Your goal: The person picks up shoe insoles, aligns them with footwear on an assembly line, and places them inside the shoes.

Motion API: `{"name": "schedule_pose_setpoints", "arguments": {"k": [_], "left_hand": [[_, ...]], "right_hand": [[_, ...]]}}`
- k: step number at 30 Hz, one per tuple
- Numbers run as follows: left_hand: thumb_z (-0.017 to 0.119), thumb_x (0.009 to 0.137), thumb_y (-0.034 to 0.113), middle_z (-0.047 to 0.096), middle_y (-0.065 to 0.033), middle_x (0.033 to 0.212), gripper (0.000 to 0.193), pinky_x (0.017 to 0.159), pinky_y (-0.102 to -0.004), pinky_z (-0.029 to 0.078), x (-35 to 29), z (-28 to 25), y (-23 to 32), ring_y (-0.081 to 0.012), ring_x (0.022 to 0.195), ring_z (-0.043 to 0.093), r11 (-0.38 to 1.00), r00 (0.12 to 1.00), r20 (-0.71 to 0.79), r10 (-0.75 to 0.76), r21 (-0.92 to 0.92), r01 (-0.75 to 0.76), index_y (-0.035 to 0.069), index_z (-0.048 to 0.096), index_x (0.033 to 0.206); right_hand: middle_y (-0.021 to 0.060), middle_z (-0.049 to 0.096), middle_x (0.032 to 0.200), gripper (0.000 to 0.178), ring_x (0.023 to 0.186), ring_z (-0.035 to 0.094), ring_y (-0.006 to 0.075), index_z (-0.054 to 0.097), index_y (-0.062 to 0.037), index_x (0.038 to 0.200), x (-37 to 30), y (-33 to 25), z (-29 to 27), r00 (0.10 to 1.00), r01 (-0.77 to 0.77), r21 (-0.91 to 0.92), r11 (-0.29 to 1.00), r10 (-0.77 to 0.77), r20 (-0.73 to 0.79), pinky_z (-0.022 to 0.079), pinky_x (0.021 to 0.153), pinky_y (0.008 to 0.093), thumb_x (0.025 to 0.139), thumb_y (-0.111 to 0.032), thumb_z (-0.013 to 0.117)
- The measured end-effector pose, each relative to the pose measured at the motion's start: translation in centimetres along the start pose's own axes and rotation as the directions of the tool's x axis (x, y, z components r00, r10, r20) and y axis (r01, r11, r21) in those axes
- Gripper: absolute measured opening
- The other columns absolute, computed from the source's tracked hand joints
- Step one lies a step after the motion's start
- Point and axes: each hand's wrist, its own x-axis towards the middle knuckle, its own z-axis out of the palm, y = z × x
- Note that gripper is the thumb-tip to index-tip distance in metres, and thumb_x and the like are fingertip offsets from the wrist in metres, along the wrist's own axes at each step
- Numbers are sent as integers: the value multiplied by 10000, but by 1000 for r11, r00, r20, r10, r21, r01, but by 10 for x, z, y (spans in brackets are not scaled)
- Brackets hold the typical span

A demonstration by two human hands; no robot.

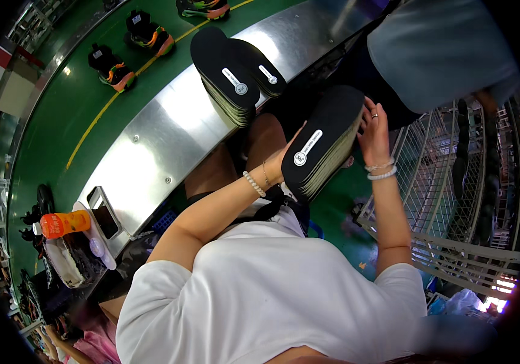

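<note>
A thick stack of black insoles [331, 124] with pale edges and a white printed label is held up in front of my chest, tilted. My left hand [277, 165] grips its left side near the heel end; most of those fingers are hidden behind the stack. At the upper right edge, the curled fingers of my right hand [374, 130] press against the insoles' side. Two more stacks stand side by side on the metal ledge ahead: a taller insole stack [220, 73] and a second insole stack [260, 64] just to its right.
Beyond the metal ledge [151, 139], a green conveyor belt [84, 115] carries colourful shoes [111, 67]. An orange drink bottle [63, 224] and a phone [105, 218] lie at left. A wire rack [430, 158] stands at right, near another person's grey-blue clothing [436, 54].
</note>
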Motion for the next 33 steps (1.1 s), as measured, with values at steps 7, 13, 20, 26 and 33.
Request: {"name": "schedule_pose_setpoints", "arguments": {"k": [7, 13, 20, 26, 33], "left_hand": [[354, 885, 399, 372, -125, 1257, 594, 900, -295, 370, 12, -28, 27, -198, 1080, 444, 748, 798, -413, 439, 660, -70, 41, 167, 1320], [461, 856, 327, 328, -207, 1273, 728, 969, -297, 260, 57, 16, 39, -247, 1158, 348, 207, 501, -283, 818, 957, 203, -39, 38, 1322], [490, 849, 245, 262, -232, 1319, 738, 983, -282, 234, 79, -12, 81, -268, 1193, 307, 106, 273, -122, 954, 992, 71, -45, 7, 1325], [384, 881, 194, 223, -194, 1345, 561, 1020, -309, 172, 55, -31, 87, -275, 1259, 211, 103, 163, -140, 977, 971, 216, 2, 112, 1333], [350, 898, 205, 190, -188, 1364, 523, 1032, -314, 148, 26, -47, 76, -264, 1276, 168, 15, 194, -114, 974, 893, 450, -18, 142, 1322]], "right_hand": [[75, 244, 1357, 662, 1151, 369, 264, 119, -219, 1352, -25, 9, 61, 986, 93, 40, 995, -97, 136, 348, 876, 422, 830, -530, 384], [75, 395, 1234, 661, 1103, 415, 177, 234, -71, 1316, 18, -27, 75, 947, -64, 15, 998, 56, 317, 350, 909, 274, 767, -186, 583], [85, 576, 1012, 340, 881, 565, 166, 510, -19, 1071, 121, -54, 92, 848, -251, -58, 966, 248, 469, 460, 750, 262, 762, -149, 568], [73, 636, 807, 215, 666, 608, 152, 601, -5, 868, 191, -22, 108, 791, -372, 155, 915, 226, 569, 498, 601, 248, 774, -196, 573], [55, 627, 787, 177, 672, 595, 128, 600, -18, 857, 219, -5, 126, 747, -410, 69, 909, 292, 597, 489, 609, 235, 764, -168, 591]]}}
